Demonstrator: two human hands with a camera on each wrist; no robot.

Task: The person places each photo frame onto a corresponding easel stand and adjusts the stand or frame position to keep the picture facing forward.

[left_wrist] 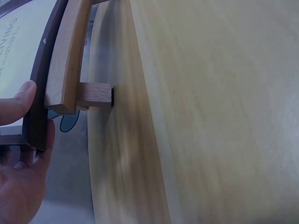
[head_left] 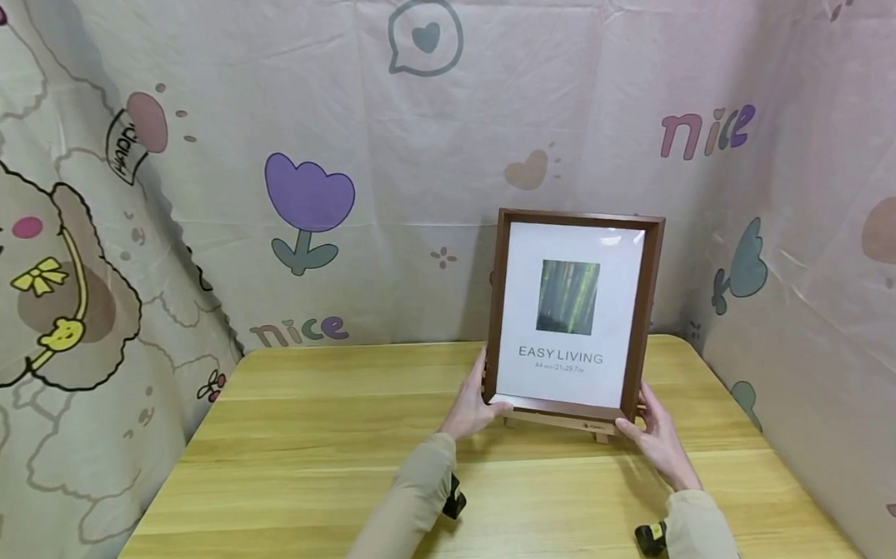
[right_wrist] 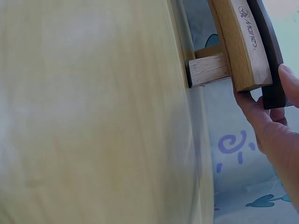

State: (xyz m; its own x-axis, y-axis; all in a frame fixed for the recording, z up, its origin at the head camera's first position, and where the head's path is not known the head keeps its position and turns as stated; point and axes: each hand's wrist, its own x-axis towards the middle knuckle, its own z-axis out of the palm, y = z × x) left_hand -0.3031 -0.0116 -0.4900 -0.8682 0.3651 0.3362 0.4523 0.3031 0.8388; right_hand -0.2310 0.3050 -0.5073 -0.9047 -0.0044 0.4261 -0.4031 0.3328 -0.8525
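A brown picture frame (head_left: 504, 310) stands slightly tilted at the back right of the table, showing a white insert with a small bamboo picture and the words EASY LIVING. Beneath its lower edge is the ledge of a light wooden easel (head_left: 567, 423), whose short feet rest on the table. My left hand (head_left: 472, 405) grips the frame's lower left corner, thumb on the front and fingers behind. At the lower right corner my right hand (head_left: 659, 439) holds it the same way. In the right wrist view, the easel ledge (right_wrist: 243, 46) lies right beside the frame's dark edge (right_wrist: 274, 93).
The light wood table (head_left: 314, 469) reaches back to a printed cloth (head_left: 412, 148) that hangs behind it and along both sides. A black wrist camera (head_left: 453, 498) sits at the left sleeve, another black camera (head_left: 650, 539) at the right one.
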